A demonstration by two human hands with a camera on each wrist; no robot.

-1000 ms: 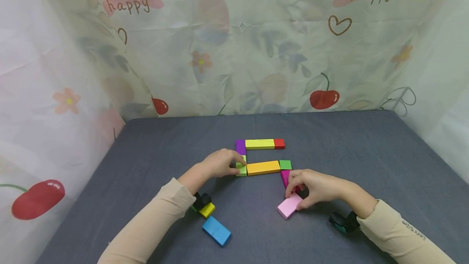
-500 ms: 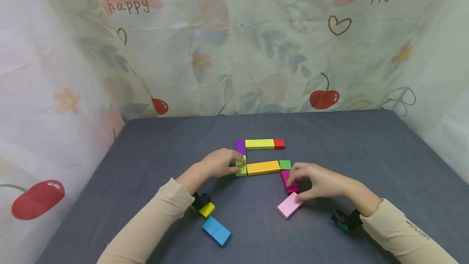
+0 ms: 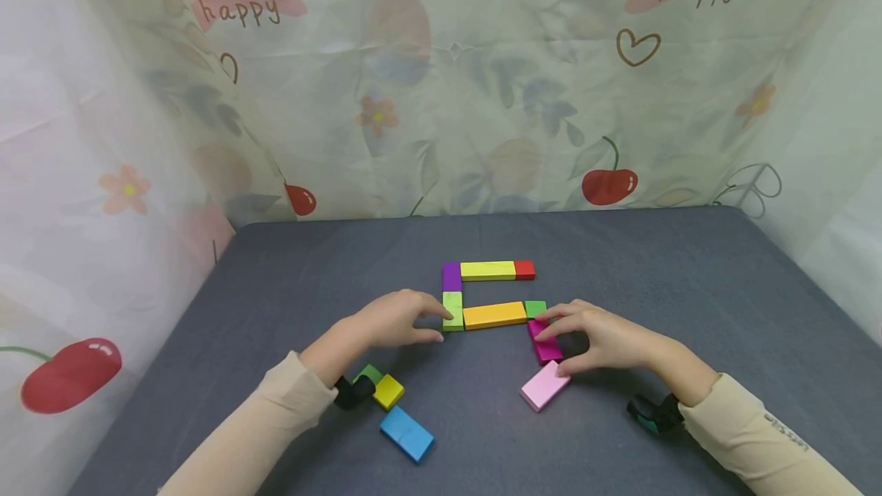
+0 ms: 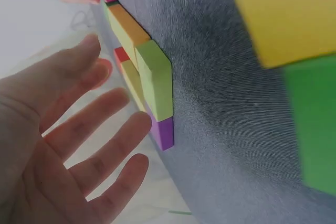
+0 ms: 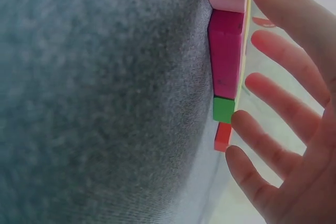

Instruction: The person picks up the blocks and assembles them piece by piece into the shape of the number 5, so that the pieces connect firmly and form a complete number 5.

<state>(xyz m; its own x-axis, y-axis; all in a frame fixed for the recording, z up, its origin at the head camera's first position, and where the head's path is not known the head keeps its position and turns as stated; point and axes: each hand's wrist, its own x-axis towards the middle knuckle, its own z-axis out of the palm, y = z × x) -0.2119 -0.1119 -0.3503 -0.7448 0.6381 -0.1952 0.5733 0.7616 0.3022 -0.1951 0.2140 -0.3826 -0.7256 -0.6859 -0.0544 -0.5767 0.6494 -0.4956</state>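
Observation:
My left hand (image 3: 393, 320) hovers with loosely spread fingers at the left of a light green block (image 3: 452, 311); the left wrist view shows nothing in its palm. Over a magenta block (image 3: 544, 347), my right hand (image 3: 606, 339) has its fingers relaxed and apart, its thumb tip right at the upper corner of a pink block (image 3: 543, 389). These blocks join a zigzag line: red (image 3: 524, 270), yellow (image 3: 488, 271), purple (image 3: 452, 277), light green, orange (image 3: 494, 316), a small green block (image 3: 535, 308), magenta, then pink lying slanted.
Nearer the front left lie a green block (image 3: 370, 373), partly covered by the black wrist strap (image 3: 354, 393), a yellow block (image 3: 389, 391) and a blue block (image 3: 407, 434). They rest on a dark grey cloth-covered table (image 3: 331, 259) with a patterned curtain (image 3: 448, 121) behind.
My left hand has drawn back left from the light green block, uncovering it and the loose green block. My right hand has let go of the pink block and shifted up over the magenta one.

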